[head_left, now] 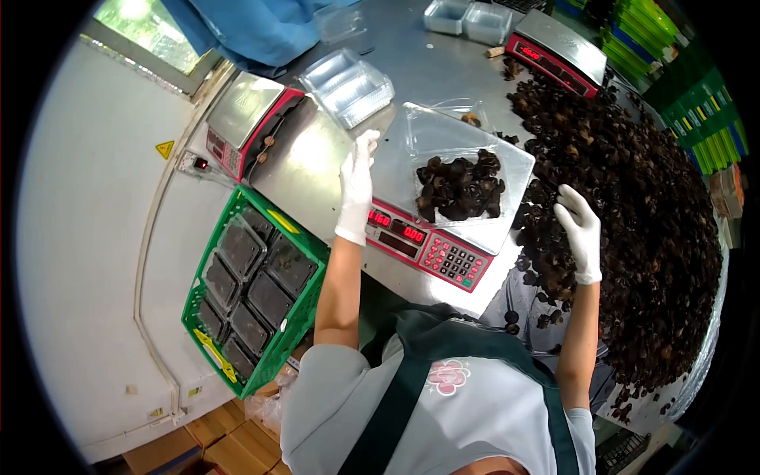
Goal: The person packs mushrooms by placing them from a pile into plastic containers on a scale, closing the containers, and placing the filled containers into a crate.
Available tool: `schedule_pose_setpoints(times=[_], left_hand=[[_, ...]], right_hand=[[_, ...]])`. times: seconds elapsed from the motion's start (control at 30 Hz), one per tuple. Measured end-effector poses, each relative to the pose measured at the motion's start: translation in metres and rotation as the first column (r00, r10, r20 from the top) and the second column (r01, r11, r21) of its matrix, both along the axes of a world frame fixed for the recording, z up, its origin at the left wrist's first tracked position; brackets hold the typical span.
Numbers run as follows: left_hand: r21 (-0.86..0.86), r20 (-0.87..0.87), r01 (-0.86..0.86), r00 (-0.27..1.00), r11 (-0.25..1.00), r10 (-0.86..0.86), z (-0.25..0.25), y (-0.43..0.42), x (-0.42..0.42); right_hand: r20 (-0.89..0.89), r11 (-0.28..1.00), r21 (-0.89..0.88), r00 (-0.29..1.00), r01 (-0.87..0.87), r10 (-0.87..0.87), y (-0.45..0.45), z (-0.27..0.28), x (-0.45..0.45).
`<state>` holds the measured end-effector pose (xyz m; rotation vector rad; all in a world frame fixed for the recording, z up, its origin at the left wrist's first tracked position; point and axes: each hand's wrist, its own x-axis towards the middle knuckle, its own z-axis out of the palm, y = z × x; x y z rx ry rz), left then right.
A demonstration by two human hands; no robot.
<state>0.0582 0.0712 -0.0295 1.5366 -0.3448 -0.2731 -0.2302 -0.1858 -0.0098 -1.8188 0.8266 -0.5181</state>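
Observation:
Dark, crinkled mushroom pieces, wood-ear-like, sit in a clear plastic clamshell box [421,136] on the steel pan of a red digital scale [455,260]. The box lid is folded back, away from me. My left hand [358,190], in a white glove, is by the left edge of the scale, fingers stretched out and nothing seen in them. Over the near edge of a big heap of the same dark pieces [649,229] is my right hand [580,229], also gloved. Its fingers are apart and hold nothing visible. The scale display glows red; one readout shows 0.00.
Stacked clear boxes [346,85] lie beyond the scale. A second scale [249,123] is on the left and a third [556,55] at the back right. Filled, closed boxes fill a green crate [309,297] at the lower left. Green crates [701,111] stand far right.

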Motion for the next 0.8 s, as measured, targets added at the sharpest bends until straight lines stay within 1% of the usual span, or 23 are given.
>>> schedule_pose_setpoints(times=[0.03, 0.1, 0.17, 0.23, 0.27, 0.3, 0.33, 0.37, 0.43, 0.47, 0.5, 0.57, 0.63, 0.67, 0.7, 0.73, 0.77, 0.8], left_hand=[[0.008, 0.0, -0.013, 1.0, 1.0, 0.013, 0.006, 0.003, 0.005], [0.057, 0.023, -0.044, 0.999, 0.997, 0.043, 0.016, 0.008, 0.014], [0.076, 0.046, -0.048, 0.998, 0.996, 0.045, 0.016, 0.011, 0.025], [0.086, 0.039, -0.05, 0.998, 0.995, 0.047, 0.017, 0.008, 0.03], [0.086, 0.038, -0.042, 0.998, 0.995, 0.039, 0.018, 0.006, 0.028], [0.081, 0.03, -0.042, 0.999, 0.996, 0.04, 0.02, 0.004, 0.025], [0.075, 0.023, -0.042, 0.999, 0.996, 0.04, 0.02, 0.002, 0.023], [0.072, 0.022, -0.036, 0.999, 0.997, 0.035, 0.019, 0.0, 0.021], [0.124, 0.163, -0.025, 0.987, 0.992, 0.005, 0.011, -0.003, 0.017], [0.095, 0.158, 0.001, 0.987, 0.996, -0.016, 0.008, -0.005, 0.016], [0.092, 0.156, 0.005, 0.988, 0.996, -0.019, 0.004, -0.006, 0.015], [0.179, 0.211, 0.049, 0.974, 0.983, -0.087, -0.003, -0.008, 0.011], [0.182, 0.204, 0.069, 0.973, 0.981, -0.106, 0.01, -0.014, -0.003], [0.232, 0.264, 0.127, 0.946, 0.964, -0.188, 0.014, -0.017, -0.01], [0.284, 0.319, 0.18, 0.909, 0.942, -0.269, 0.017, -0.02, -0.015], [0.359, 0.442, 0.157, 0.84, 0.92, -0.315, 0.019, -0.023, -0.019], [0.411, 0.506, 0.185, 0.768, 0.893, -0.392, 0.016, -0.027, -0.019], [0.466, 0.558, 0.163, 0.709, 0.87, -0.432, 0.014, -0.032, -0.022]], right_hand=[[-0.035, 0.999, -0.012, 0.999, 0.034, -0.034, -0.001, 0.0, -0.008], [-0.014, 0.997, 0.008, 0.997, 0.071, -0.071, -0.009, -0.017, -0.026], [-0.033, 0.991, 0.06, 0.992, 0.123, -0.121, -0.012, -0.027, -0.041], [-0.055, 0.99, 0.064, 0.991, 0.129, -0.125, -0.022, -0.052, -0.059], [-0.243, 0.963, -0.243, 0.954, 0.118, -0.178, -0.022, -0.059, -0.066], [-0.397, 0.854, -0.518, 0.875, 0.036, -0.278, -0.02, -0.064, -0.073], [-0.5, 0.798, -0.602, 0.791, -0.024, -0.353, -0.013, -0.068, -0.079], [-0.583, 0.771, -0.631, 0.705, -0.08, -0.404, -0.007, -0.074, -0.084], [-0.706, 0.819, -0.564, 0.574, -0.104, -0.414, 0.004, -0.081, -0.094], [-0.698, 0.835, -0.543, 0.604, -0.095, -0.385, 0.007, -0.089, -0.104], [-0.596, 0.786, -0.616, 0.688, -0.06, -0.414, 0.008, -0.104, -0.115], [-0.446, 0.743, -0.669, 0.791, 0.017, -0.419, 0.008, -0.118, -0.132], [-0.395, 0.738, -0.666, 0.787, 0.11, -0.474, 0.012, -0.111, -0.133], [-0.349, 0.722, -0.679, 0.808, 0.131, -0.475, 0.01, -0.114, -0.139], [-0.349, 0.721, -0.679, 0.805, 0.136, -0.48, 0.01, -0.114, -0.141], [-0.315, 0.761, -0.606, 0.809, 0.231, -0.496, 0.009, -0.114, -0.141], [-0.282, 0.79, -0.523, 0.81, 0.32, -0.514, 0.009, -0.114, -0.142], [-0.251, 0.79, -0.515, 0.822, 0.333, -0.511, 0.008, -0.114, -0.142]])
